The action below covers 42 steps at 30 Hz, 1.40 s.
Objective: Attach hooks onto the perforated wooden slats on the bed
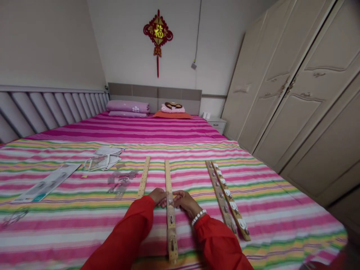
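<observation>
A long perforated wooden strip (pixel 168 180) lies lengthwise on the striped bedspread straight in front of me. My left hand (pixel 158 196) and my right hand (pixel 184 200) meet over its middle, fingers pinched on a small clear hook piece (pixel 170 198) pressed against the strip. Both arms wear red sleeves, and a white bead bracelet (pixel 198 217) circles the right wrist. Another bare strip (pixel 143 178) lies just left. Two strips fitted with several white hooks (pixel 227 198) lie to the right.
Loose clear hook pieces (pixel 121 182) and opened packaging (pixel 102 159) lie at the left, with a long printed card (pixel 46 183). Pillows (pixel 128 107) sit at the headboard. A cream wardrobe (pixel 298 93) fills the right side. A slatted rail (pixel 50 107) runs along the left.
</observation>
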Motion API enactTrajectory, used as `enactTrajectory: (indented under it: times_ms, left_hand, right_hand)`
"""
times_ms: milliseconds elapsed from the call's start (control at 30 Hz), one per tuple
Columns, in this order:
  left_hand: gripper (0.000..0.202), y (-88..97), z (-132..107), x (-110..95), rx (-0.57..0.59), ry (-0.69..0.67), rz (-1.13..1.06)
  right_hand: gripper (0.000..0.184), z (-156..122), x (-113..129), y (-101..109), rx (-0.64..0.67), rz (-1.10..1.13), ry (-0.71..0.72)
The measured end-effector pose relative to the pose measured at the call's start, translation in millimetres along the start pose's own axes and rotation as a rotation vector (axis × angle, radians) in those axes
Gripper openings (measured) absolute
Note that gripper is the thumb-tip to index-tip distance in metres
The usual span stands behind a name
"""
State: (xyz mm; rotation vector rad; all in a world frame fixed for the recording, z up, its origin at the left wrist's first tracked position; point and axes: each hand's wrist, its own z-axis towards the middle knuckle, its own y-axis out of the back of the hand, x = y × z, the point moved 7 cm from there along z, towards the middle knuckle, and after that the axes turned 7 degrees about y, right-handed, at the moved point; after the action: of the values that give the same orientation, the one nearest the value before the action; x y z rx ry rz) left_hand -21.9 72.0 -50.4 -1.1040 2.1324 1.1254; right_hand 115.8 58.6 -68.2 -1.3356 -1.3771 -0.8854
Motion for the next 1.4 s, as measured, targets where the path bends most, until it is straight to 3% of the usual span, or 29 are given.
enactTrajectory:
  times_ms: [233,367,567,867,933,1000,1100,1200,1300,1400]
  left_hand:
    - [0.035,-4.6,-13.5,9.7,-0.196,-0.023,-0.153]
    - [0.036,-8.1,-19.7,11.3,-0.252,-0.042,-0.213]
    - [0.038,-12.5,-28.6,14.9,-0.206,-0.034,-0.223]
    - [0.027,-23.5,-48.0,25.0,-0.071,-0.065,-0.217]
    - [0.023,-8.9,-54.6,23.8,-0.069,-0.109,-0.248]
    - [0.023,24.2,-64.3,23.1,-0.156,-0.229,-0.312]
    - [0.022,93.3,-81.3,42.0,-0.432,-0.345,-0.365]
    - [0.020,149.3,-92.1,85.1,-0.704,-0.258,-0.390]
    - [0.022,172.2,-92.8,120.5,-0.852,-0.157,-0.379]
    - [0.036,171.1,-84.8,128.1,-0.890,-0.144,-0.306]
  right_hand:
    - [0.029,-17.1,20.3,-10.0,0.111,-0.003,0.111]
    - [0.026,-24.7,25.9,-19.4,0.177,0.018,0.136]
    - [0.020,-33.3,19.6,-18.5,0.169,0.038,0.155]
    - [0.027,-43.2,2.6,-8.3,0.139,0.021,0.148]
    - [0.029,-43.4,-0.1,-5.4,0.116,0.068,0.132]
    - [0.031,-44.1,-2.5,-2.6,0.091,0.106,0.112]
    - [0.033,-45.7,-5.0,1.1,0.060,0.132,0.091]
    - [0.034,-46.3,-6.9,3.9,0.044,0.152,0.085]
    - [0.035,-46.1,-9.0,5.6,0.041,0.163,0.076]
    - [0.036,-46.3,-9.2,5.8,0.047,0.165,0.072]
